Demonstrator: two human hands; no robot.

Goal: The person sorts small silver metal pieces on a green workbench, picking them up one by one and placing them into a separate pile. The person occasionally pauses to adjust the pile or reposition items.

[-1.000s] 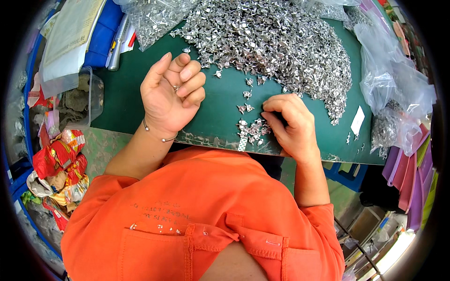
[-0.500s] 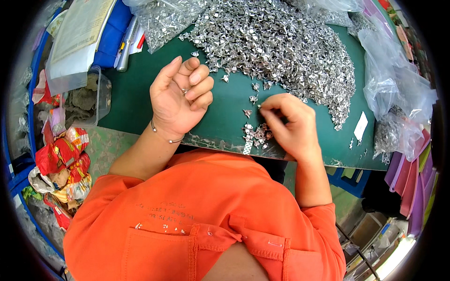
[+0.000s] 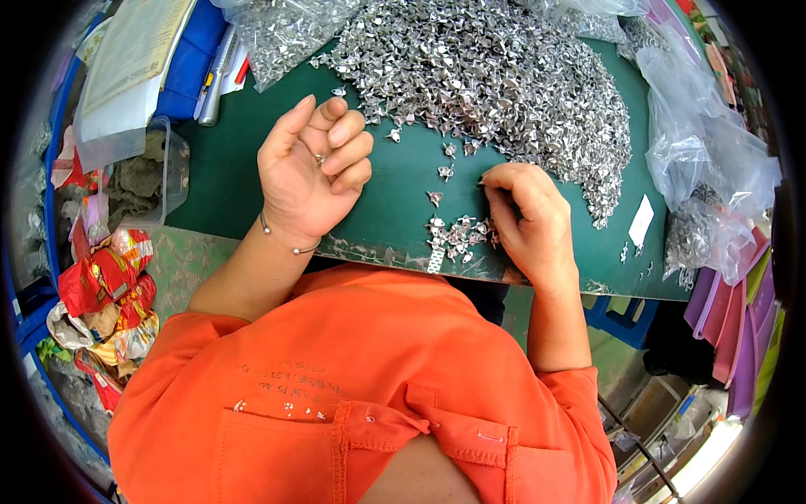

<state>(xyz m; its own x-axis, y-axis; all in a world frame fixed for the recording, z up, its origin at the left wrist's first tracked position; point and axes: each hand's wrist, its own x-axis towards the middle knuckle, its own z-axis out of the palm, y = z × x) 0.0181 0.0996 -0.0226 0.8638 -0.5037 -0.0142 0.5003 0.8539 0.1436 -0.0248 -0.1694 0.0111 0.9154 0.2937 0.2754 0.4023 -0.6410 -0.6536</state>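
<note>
The right hand has shifted rightward, away from the short column of silver metal fittings. At left, the left hand lies palm up, fingers loosely curled around one small fitting. On the green worktop, a loose cluster lies just beside the right hand's fingers, bunched narrow; whether they pinch a piece, I cannot tell.

Slvr pts; dk grn tbl; orng shirt; red/yel wrappers.
</note>
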